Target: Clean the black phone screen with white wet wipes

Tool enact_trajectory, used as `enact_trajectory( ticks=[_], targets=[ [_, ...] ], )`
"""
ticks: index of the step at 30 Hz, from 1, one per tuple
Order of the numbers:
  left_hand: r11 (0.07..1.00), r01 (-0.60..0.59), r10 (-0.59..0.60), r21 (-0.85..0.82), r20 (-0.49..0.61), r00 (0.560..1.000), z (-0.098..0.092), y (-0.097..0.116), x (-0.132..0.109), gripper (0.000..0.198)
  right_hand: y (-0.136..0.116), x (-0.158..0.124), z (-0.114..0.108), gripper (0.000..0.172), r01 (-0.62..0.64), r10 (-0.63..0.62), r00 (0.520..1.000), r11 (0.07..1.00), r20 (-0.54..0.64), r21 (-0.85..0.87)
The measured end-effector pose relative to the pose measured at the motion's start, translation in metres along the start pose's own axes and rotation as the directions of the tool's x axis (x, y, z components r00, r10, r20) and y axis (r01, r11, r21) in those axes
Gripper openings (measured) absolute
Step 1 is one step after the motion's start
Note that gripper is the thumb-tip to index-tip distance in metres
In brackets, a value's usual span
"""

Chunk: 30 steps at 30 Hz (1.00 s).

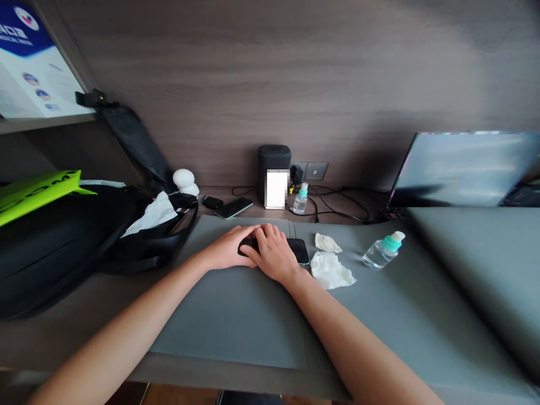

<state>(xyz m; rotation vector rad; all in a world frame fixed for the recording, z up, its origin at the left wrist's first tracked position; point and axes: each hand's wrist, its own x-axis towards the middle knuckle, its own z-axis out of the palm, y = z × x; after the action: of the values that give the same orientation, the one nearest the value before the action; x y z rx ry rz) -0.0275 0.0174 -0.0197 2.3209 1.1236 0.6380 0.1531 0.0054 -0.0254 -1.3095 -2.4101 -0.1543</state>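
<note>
Both my hands meet over a black phone lying flat on the grey desk mat. My left hand rests on the phone's left end, fingers curled around it. My right hand lies over the phone's middle with the fingers bent down on it. Only the phone's right end shows. Two crumpled white tissues lie just right of the phone, and a small clear bottle with a teal collar lies on its side further right.
A black bag with a white tissue sits at the left, under a neon green bag. At the back wall stand a black speaker, a small upright bottle, a second phone and cables. A laptop stands open at right.
</note>
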Motion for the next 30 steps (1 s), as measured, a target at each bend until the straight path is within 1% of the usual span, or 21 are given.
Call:
enact_trajectory(
  ticks=[7,13,20,27,30],
  targets=[
    [1.000,-0.009,0.009,-0.012,0.002,1.000,-0.0005,0.0007,-0.0009,0.086,0.0002,-0.0004,0.0009,0.053,-0.005,0.005,1.000,1.000,-0.026,0.025],
    [1.000,0.010,-0.010,-0.026,0.005,1.000,-0.0004,0.0011,-0.0012,0.086,0.0002,-0.0005,0.0003,0.053,-0.005,0.006,1.000,0.999,-0.018,0.037],
    [0.999,-0.007,0.007,-0.041,-0.005,1.000,-0.0005,0.0009,-0.0016,0.089,-0.0002,-0.0002,-0.0023,0.051,-0.008,0.010,0.999,0.998,-0.032,0.057],
    [1.000,-0.017,0.016,-0.010,-0.015,1.000,0.0005,0.0014,-0.0018,0.086,-0.0008,-0.0013,-0.0040,0.048,-0.006,0.009,0.999,0.998,-0.047,0.062],
    [0.999,-0.032,0.032,0.016,-0.043,0.999,0.0019,-0.0005,-0.0024,0.085,-0.0004,-0.0018,-0.0032,0.049,0.001,0.002,0.998,0.999,-0.056,0.045]
  ],
)
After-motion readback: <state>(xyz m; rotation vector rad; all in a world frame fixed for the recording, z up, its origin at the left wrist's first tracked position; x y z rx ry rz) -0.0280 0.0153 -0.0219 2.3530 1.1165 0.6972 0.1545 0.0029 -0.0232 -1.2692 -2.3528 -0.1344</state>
